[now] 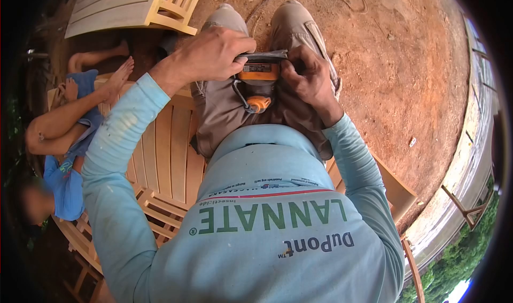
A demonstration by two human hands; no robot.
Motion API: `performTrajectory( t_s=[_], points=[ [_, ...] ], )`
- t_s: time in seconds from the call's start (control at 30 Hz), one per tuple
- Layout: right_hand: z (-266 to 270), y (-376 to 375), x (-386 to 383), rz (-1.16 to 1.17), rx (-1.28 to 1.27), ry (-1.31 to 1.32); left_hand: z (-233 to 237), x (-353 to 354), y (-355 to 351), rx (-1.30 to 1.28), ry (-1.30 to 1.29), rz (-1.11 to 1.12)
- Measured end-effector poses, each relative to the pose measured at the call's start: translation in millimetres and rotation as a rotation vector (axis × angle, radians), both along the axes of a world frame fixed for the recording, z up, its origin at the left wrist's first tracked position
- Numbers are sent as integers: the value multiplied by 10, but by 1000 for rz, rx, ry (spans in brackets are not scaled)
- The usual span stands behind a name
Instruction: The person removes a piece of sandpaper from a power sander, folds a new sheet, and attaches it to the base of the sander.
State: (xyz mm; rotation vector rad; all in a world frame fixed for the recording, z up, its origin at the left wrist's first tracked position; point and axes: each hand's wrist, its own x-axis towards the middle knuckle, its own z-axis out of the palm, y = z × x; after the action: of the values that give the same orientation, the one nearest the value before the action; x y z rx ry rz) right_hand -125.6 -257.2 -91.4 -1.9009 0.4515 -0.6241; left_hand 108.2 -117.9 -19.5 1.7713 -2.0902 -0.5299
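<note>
An orange and dark power tool (pixel 258 74), which looks like a small sander, sits in the person's lap between the thighs, a round orange part toward the waist. Across its far side lies a thin dark grey strip (pixel 264 56). My left hand (pixel 216 54) is closed on the strip's left end, its thumb against the tool's edge. At the right end, my right hand (pixel 310 75) has its fingers closed on the strip, close beside the tool. The fingertips of both hands are partly hidden.
Wooden slatted furniture (pixel 165 148) is below and left of the lap, with another slatted piece (pixel 115 9) at upper left. Another person in blue (pixel 67 182) sits at the left, legs bent. Brown dirt ground (pixel 395 89) lies ahead and right, with a cord on it.
</note>
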Motion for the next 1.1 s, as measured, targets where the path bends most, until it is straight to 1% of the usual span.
performTrajectory(
  t_s=[0.3,0.6,0.8,0.97,1.1],
  points=[
    [8,11,-3,0,11,3,-36,-148,-54,-5,-115,66],
    [21,1,-7,15,8,8,142,-149,-156,151,-137,45],
    [-6,9,-2,3,-16,-19,73,-161,-212,146,-196,8],
    [-43,1,-5,5,-1,-6,-36,-163,-169,50,-174,12],
    [-28,14,6,13,21,-49,23,-142,-93,-10,-125,-11]
  ],
)
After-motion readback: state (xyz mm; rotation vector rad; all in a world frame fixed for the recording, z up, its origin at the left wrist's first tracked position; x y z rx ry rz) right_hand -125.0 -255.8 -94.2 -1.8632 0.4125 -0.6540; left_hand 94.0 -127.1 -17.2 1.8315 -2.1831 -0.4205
